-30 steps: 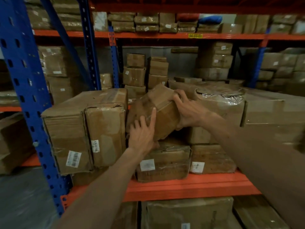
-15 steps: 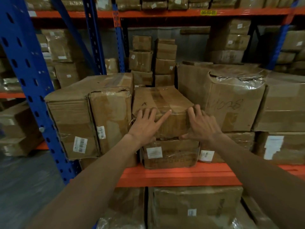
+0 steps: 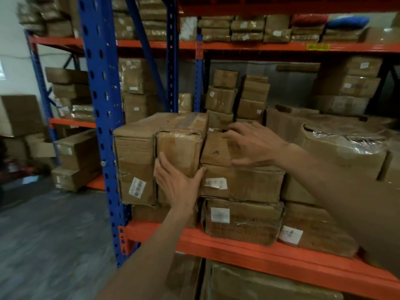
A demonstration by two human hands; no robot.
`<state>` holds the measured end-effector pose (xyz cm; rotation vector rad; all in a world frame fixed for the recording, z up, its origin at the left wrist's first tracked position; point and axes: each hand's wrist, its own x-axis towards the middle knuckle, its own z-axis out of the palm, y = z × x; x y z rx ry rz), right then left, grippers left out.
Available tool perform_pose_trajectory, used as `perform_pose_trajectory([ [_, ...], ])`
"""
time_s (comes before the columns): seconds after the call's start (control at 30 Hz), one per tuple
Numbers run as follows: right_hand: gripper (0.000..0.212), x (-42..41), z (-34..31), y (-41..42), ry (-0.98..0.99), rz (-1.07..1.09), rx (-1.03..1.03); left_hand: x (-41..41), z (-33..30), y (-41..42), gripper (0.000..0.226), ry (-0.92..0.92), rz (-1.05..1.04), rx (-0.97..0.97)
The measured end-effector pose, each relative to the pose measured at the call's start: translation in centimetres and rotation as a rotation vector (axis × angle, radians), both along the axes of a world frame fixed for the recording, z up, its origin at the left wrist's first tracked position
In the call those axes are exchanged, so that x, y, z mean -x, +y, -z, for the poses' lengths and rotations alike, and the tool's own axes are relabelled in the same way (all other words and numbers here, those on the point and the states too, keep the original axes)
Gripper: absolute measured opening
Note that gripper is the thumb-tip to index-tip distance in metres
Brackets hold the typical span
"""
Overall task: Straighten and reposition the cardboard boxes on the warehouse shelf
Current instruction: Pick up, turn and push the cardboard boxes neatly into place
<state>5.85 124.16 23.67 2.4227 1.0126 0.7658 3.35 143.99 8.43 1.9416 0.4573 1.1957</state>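
Note:
A small worn cardboard box (image 3: 214, 151) lies flat on top of a wider labelled box (image 3: 249, 182), which sits on another labelled box (image 3: 242, 221). My right hand (image 3: 253, 144) is spread over the small box's right part, fingers apart, gripping nothing. To its left stands a taller taped box (image 3: 181, 141), touching the small box. My left hand (image 3: 177, 182) lies flat against the lower front of the taped box, thumb at its right edge. A box with a barcode label (image 3: 134, 169) stands at the far left of this row.
The boxes rest on an orange shelf beam (image 3: 259, 254). A blue rack upright (image 3: 101, 118) stands just left of the barcode box. A big box topped with torn plastic wrap (image 3: 337, 156) crowds the right side. Smaller boxes are stacked behind, and grey floor lies to the left.
The small box, tilted between both hands a second ago, now lies flat. My left hand has shifted left onto the taped box's front. My right hand has moved up over the small box.

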Motion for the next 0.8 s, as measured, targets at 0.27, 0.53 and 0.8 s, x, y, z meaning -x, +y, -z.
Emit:
perform_pose_trajectory([
  [0.27,0.112,0.2,-0.8,13.2,-0.083,-0.181,0.468,0.5,3.6,1.7,0.125,0.174,-0.005,0.005],
  [0.53,0.140,-2.2,-1.3,15.5,-0.243,-0.128,0.685,-0.4,4.1,0.6,0.143,0.220,0.047,0.139],
  [0.8,0.134,-1.7,0.6,16.3,-0.271,-0.078,0.679,-0.7,4.2,1.7,0.137,0.205,0.045,0.056],
])
